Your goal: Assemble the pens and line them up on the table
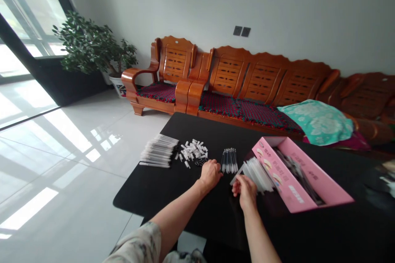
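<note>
My left hand (pixel 211 175) is over the black table, its fingers curled down at the left edge of a row of dark-tipped pen refills (pixel 228 161). Its fingertips are partly hidden, so what they grip is unclear. Between the curled fingers of my right hand (pixel 246 191) is a translucent pen barrel (pixel 235 175), slanting up to the right. More clear pen barrels (pixel 257 174) lie in a pile just beyond that hand. Small black pen parts (pixel 201 161) lie behind my left hand, beside a heap of white pen caps (pixel 193 150).
Capped white pens (pixel 159 152) lie in a stack at the left of the black table (pixel 160 191). A pink open box (pixel 284 176) holding dark, thin items stands at the right. Behind are a wooden sofa (pixel 231 73), a turquoise cloth (pixel 319 121) and a potted plant (pixel 95 49).
</note>
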`<state>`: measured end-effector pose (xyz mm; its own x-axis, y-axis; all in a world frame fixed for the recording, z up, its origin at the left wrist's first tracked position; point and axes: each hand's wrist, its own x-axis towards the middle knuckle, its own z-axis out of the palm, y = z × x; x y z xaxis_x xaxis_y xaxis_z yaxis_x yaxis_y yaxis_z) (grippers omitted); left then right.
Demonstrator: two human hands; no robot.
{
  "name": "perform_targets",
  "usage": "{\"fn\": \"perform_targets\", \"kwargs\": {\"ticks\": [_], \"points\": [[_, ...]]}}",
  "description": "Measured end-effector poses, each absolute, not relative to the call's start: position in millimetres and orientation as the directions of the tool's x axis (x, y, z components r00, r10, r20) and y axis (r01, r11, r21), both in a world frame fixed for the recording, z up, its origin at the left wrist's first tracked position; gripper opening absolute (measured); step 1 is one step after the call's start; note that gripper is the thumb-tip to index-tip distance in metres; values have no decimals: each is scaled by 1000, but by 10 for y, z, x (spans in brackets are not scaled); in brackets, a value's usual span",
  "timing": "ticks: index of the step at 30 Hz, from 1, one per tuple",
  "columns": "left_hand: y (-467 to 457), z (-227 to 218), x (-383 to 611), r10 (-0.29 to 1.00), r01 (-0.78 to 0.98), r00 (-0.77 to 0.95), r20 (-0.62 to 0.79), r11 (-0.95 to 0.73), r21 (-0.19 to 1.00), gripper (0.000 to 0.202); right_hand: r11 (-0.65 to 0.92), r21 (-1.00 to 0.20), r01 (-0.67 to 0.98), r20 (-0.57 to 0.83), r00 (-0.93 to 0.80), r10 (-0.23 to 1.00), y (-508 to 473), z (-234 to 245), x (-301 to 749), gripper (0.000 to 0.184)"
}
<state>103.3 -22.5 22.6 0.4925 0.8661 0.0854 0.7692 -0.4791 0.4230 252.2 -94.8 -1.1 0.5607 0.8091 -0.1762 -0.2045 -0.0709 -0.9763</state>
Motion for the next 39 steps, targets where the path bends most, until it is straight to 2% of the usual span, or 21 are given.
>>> {"fn": "perform_targets", "kwargs": {"ticks": [3,7,16,18,21,24,26,32,39], "points": [[-215,219,1045,876,795,480,46,-457,400,18,-66,-978,-196,-163,535,829,-947,-16,2534,30],[-221,231,1071,898,823,440,22,-413,390,26,-58,-983,-177,-142,515,845,-943,-31,2542,28],[-85,424,937,966,877,259,18,-243,414,25,-55,-973,-226,-161,481,862,-970,-38,2590,30],[-70,478,783,979,870,198,51,-199,451,25,-53,-970,-238,-162,468,869,-977,-47,2603,33],[-126,526,501,984,773,142,110,-179,608,20,-26,-960,-278,-159,470,868,-962,-28,2590,33],[-271,535,235,976,628,178,127,-212,749,19,26,-932,-362,-157,466,871,-886,79,2528,39],[-385,532,98,969,568,215,118,-222,793,18,71,-911,-406,-141,469,872,-804,205,2478,42],[-612,546,-87,948,527,308,78,-239,816,17,274,-884,-378,43,519,854,-577,635,2398,35],[-656,604,-72,933,527,341,113,-290,799,16,239,-921,-309,63,487,871,-559,755,2314,31]]}}
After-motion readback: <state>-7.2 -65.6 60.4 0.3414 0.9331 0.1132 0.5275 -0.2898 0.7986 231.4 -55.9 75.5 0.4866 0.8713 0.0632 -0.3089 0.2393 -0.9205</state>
